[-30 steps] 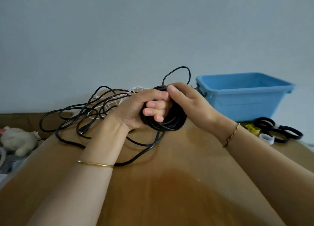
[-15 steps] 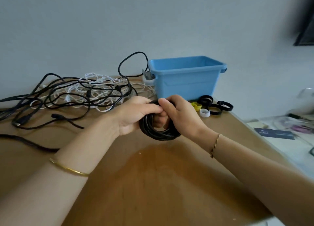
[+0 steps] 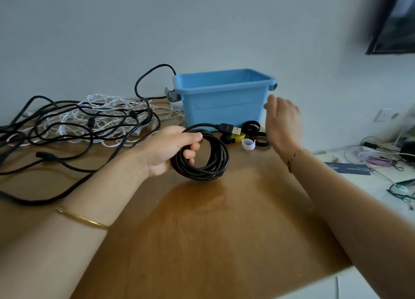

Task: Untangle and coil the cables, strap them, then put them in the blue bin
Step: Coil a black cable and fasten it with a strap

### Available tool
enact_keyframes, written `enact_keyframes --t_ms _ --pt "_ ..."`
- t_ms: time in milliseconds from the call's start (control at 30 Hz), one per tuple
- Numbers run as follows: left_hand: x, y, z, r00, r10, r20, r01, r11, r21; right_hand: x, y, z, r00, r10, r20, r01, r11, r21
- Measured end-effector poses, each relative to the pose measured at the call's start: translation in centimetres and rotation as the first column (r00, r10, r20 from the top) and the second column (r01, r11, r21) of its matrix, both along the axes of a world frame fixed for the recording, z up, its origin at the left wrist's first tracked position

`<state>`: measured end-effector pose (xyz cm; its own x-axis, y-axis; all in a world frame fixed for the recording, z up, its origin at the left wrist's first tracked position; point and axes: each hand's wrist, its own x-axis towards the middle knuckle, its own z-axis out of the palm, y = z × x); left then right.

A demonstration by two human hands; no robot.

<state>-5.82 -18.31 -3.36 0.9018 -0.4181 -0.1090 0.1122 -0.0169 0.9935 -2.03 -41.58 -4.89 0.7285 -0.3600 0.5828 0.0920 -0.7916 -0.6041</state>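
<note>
Your left hand [image 3: 166, 151] grips the coil [image 3: 202, 175], fingers curled through its loops, over the middle of the bench [image 3: 202, 242]. Your right hand [image 3: 283, 121] open, holding nothing, above the straps [image 3: 251, 127] beside the bin [image 3: 222, 101] at the far edge. Coil likely light, springy: you should pinch across all loops, strap opposite your grip.

My left grip [image 3: 166, 151] holds the coiled black cable [image 3: 221, 159] above the surface [image 3: 202, 231]; my right grip [image 3: 284, 123] hovers, fingers straight, beside the blue bin [image 3: 222, 103], near the straps [image 3: 248, 144].
</note>
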Motion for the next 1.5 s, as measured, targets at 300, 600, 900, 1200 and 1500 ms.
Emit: enact_keyframes --t_ms 300,600,900,1200,1500 --pt "0.6 -0.5 -0.1 1.000 -0.001 -0.028 0.001 1.000 0.002 2.3 -2.4 -2.0 0.974 0.141 -0.178 -0.032 0.862 0.507" --pt "1.2 0.4 0.2 0.999 0.022 -0.034 -0.021 1.000 0.008 2.6 -0.9 -2.0 0.956 0.241 -0.166 -0.135 0.867 0.479" --pt "0.8 3.2 0.5 0.991 0.119 -0.064 -0.118 0.993 0.013 2.2 3.5 -2.3 0.939 0.318 -0.129 -0.196 0.806 0.559" --pt "-0.5 7.4 0.3 0.969 0.239 -0.068 -0.239 0.971 -0.004 1.7 10.6 -2.5 0.897 0.430 -0.101 -0.286 0.741 0.608" --pt "-0.7 8.5 0.4 0.958 0.276 0.075 -0.283 0.953 0.105 -2.7 13.5 4.5 0.689 0.714 0.120 -0.656 0.545 0.521"
